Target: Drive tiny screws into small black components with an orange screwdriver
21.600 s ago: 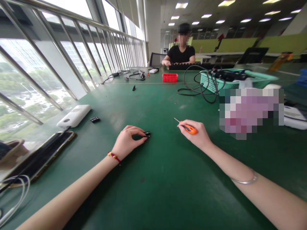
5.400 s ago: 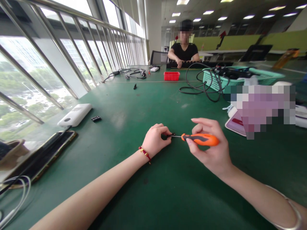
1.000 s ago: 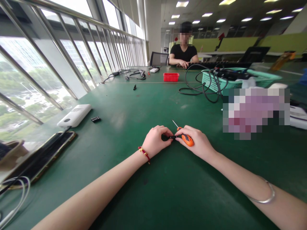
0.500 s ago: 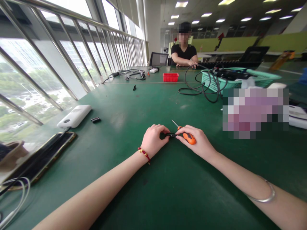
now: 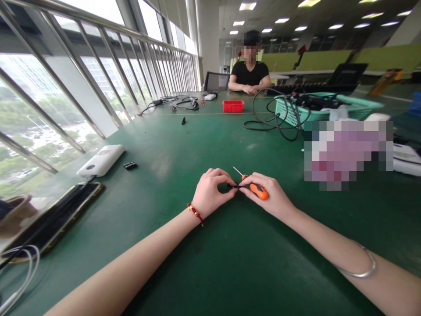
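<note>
At the far left of the green table (image 5: 184, 272), a dark phone (image 5: 61, 217) lies obliquely, its far end near a white power bank (image 5: 101, 160). A black block (image 5: 130, 166) lies just right of the power bank, well apart from both hands.

The left hand (image 5: 208, 188) is positioned left of the small black part (image 5: 237, 187). Its thumb and index finger are closed on the part's left portion, with the palm side facing right. The part is located between the fingertips of the two hands, in front of the person. Its visible long axis runs approximately left to right, along the line joining the hands. Neither hand is clearly nearer: the fingertips of both are at the part and close together. Fingers cover much of it; its full outline and any contact with the table cannot be determined.

The right hand (image 5: 272, 188) is positioned right of the part. Its thumb and index finger meet at the part's right end, while the same hand retains an orange-handled screwdriver (image 5: 259, 192). The shaft points away from the person and leftward, its tip beyond the part and apart from it.
</note>
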Action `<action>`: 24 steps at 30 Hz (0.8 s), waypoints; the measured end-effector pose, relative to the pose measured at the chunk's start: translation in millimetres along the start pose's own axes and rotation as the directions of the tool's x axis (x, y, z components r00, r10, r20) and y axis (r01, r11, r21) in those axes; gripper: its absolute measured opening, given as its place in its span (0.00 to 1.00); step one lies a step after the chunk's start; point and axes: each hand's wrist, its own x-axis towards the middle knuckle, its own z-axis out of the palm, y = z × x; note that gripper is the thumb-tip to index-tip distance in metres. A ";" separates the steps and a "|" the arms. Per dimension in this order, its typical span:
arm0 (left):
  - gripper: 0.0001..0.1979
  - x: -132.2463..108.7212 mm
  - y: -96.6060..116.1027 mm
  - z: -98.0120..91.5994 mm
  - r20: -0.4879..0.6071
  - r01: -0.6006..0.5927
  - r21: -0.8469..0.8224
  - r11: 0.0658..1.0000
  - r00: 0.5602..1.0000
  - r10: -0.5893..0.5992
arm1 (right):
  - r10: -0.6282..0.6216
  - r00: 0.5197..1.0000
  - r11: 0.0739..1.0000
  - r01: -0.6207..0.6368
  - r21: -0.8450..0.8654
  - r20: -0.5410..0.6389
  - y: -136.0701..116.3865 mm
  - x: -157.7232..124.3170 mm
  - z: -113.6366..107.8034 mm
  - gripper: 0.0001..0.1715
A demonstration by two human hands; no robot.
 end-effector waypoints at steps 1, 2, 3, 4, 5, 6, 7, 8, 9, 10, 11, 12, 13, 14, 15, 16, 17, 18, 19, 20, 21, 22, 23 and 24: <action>0.04 -0.1 -0.8 0.1 0.001 -0.005 -0.007 1.000 1.000 0.005 | -0.003 1.000 1.000 0.003 0.001 0.003 0.1 0.0 0.0 0.07; 0.04 -0.3 -1.3 0.0 0.001 -0.011 -0.014 1.000 1.000 0.011 | -0.007 1.000 1.000 0.007 0.001 0.007 0.2 0.1 -0.1 0.07; 0.03 -0.4 -1.8 -0.3 0.003 -0.016 -0.019 1.000 1.000 0.016 | -0.012 1.000 1.000 0.012 0.003 0.007 0.3 0.3 -0.3 0.07; 0.03 -0.5 -2.3 -0.7 0.006 -0.021 -0.022 1.000 1.000 0.021 | -0.018 1.000 1.000 0.018 0.008 -0.001 0.4 0.5 -0.8 0.07; 0.03 -0.5 -2.9 -1.4 0.014 -0.025 -0.019 0.999 1.000 0.026 | -0.024 1.000 1.000 0.024 0.014 -0.018 0.5 0.8 -1.4 0.07; 0.03 -0.5 -3.7 -2.2 0.022 -0.028 -0.014 1.000 0.999 0.028 | -0.029 0.999 0.999 0.030 0.022 -0.043 0.5 1.1 -2.1 0.07; 0.03 -0.4 -4.7 -2.9 0.029 -0.027 -0.009 1.000 0.999 0.028 | -0.033 0.997 0.999 0.035 0.029 -0.073 0.5 1.5 -2.9 0.07; 0.03 -0.2 -5.9 -3.6 0.035 -0.023 -0.006 1.000 0.999 0.023 | -0.034 0.994 0.999 0.037 0.035 -0.103 0.5 1.8 -3.6 0.06; 0.03 0.0 -7.2 -4.1 0.039 -0.016 -0.006 1.000 0.999 0.016 | -0.033 0.991 0.999 0.038 0.039 -0.127 0.6 2.2 -4.2 0.05; 0.03 0.2 -8.6 -4.4 0.043 -0.007 -0.008 1.000 0.999 0.008 | -0.031 0.989 0.998 0.037 0.041 -0.142 0.6 2.5 -4.5 0.05; 0.03 0.5 -9.8 -4.5 0.047 0.001 -0.012 1.000 0.999 0.000 | -0.028 0.988 0.998 0.035 0.045 -0.151 0.5 2.8 -4.7 0.05; 0.03 0.8 -10.8 -4.4 0.056 0.006 -0.016 1.000 0.998 -0.005 | -0.025 0.988 0.998 0.032 0.048 -0.155 0.5 3.0 -4.6 0.05; 0.04 1.1 -11.6 -4.2 0.066 0.008 -0.018 1.000 0.998 -0.007 | -0.022 0.987 0.998 0.030 0.049 -0.157 0.3 3.1 -4.3 0.05; 0.04 1.3 -12.0 -3.9 0.075 0.009 -0.018 1.000 0.997 -0.008 | -0.022 0.988 0.998 0.030 0.049 -0.156 0.0 3.2 -4.0 0.05; 0.04 1.6 -12.2 -3.6 0.082 0.010 -0.017 1.000 0.997 -0.008 | -0.022 0.988 0.998 0.030 0.049 -0.152 -0.2 3.2 -3.5 0.05; 0.04 1.8 -12.2 -3.4 0.084 0.012 -0.014 1.000 0.996 -0.011 | -0.023 0.989 0.998 0.031 0.050 -0.148 -0.5 3.2 -3.1 0.05; 0.04 2.0 -12.0 -3.2 0.084 0.015 -0.008 1.000 0.996 -0.014 | -0.023 0.989 0.998 0.031 0.051 -0.144 -0.7 3.3 -2.8 0.05; 0.04 2.1 -11.8 -3.1 0.081 0.017 -0.002 1.000 0.997 -0.017 | -0.023 0.990 0.998 0.031 0.054 -0.141 -0.8 3.3 -2.6 0.05; 0.04 2.1 -11.6 -3.1 0.078 0.019 0.004 1.000 0.997 -0.020 | -0.022 0.990 0.998 0.031 0.057 -0.139 -0.8 3.4 -2.5 0.05; 0.04 2.0 -11.4 -3.1 0.075 0.020 0.010 1.000 0.997 -0.021 | -0.023 0.990 0.998 0.031 0.060 -0.139 -0.6 3.4 -2.5 0.05; 0.04 1.9 -11.4 -3.1 0.073 0.021 0.014 1.000 0.997 -0.022 | -0.023 0.990 0.998 0.032 0.061 -0.140 -0.4 3.4 -2.5 0.05; 0.04 1.6 -11.4 -3.1 0.071 0.021 0.018 1.000 0.997 -0.022 | -0.024 0.990 0.998 0.033 0.062 -0.140 -0.1 3.4 -2.6 0.05; 0.04 1.3 -11.5 -3.2 0.070 0.021 0.022 1.000 0.997 -0.022 | -0.025 0.990 0.997 0.034 0.062 -0.139 0.3 3.4 -2.6 0.05; 0.04 0.9 -11.5 -3.3 0.066 0.022 0.027 0.999 0.998 -0.023 | -0.025 0.990 0.997 0.034 0.063 -0.137 0.6 3.4 -2.7 0.05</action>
